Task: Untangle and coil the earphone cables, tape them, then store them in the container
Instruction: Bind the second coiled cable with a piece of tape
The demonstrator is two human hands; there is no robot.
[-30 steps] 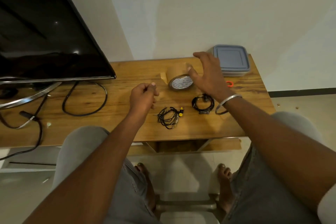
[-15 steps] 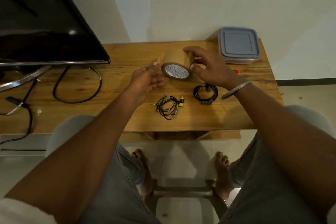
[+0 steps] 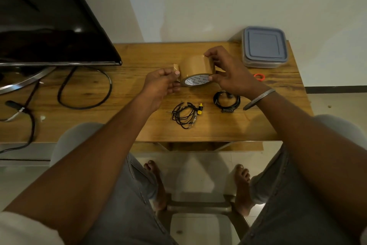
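1. Right hand (image 3: 228, 77): fingers curled over the tape roll (image 3: 195, 67), thumb on its near rim.
2. Left hand (image 3: 160, 83): forearm extended, fingertips pinching the roll's loose end (image 3: 176, 67).
3. Yellow-tipped earphone cable (image 3: 185, 114) and black earphone cable (image 3: 226, 101) lie apart on the surface (image 3: 139, 56), near the wrists.
4. Lidded container (image 3: 264, 47): far right corner.

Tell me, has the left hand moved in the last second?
Yes. Against the still yellow-tipped earphones, the left hand went forward and right to the tape roll, now pinching its loose end.
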